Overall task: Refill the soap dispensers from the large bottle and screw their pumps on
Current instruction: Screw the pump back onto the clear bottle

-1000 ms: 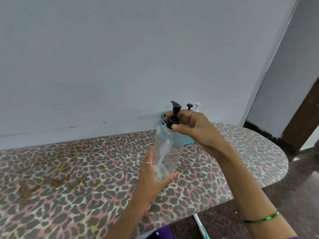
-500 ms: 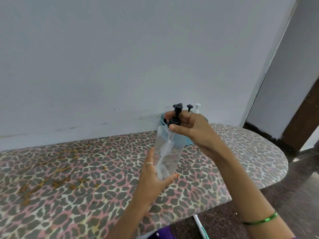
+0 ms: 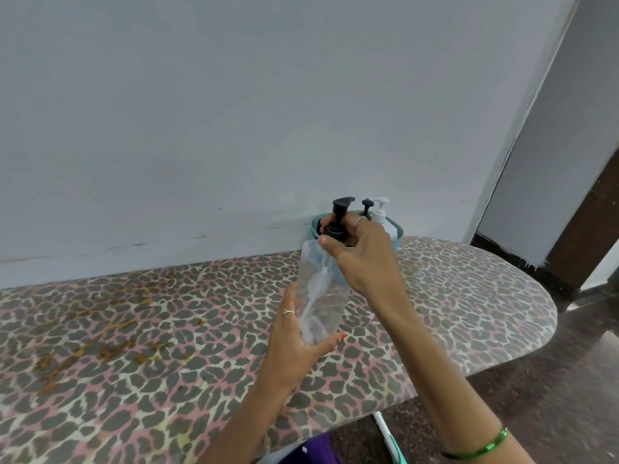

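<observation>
A single head-worn camera looks forward and slightly down from close above the near edge of the surface point(image 3: 140, 329), facing the far wall point(image 3: 234, 112).

Hidden and cut-off parts

The teal basket point(image 3: 315, 226) is largely masked by the right hand point(image 3: 363, 259) — only its rim is seen; the bottles inside are covered below their pumps. The clear dispenser's point(image 3: 318, 289) base is concealed by the left hand point(image 3: 298, 343). Its fill level cannot be judged. Both forearms are cut by the lower edge.
</observation>
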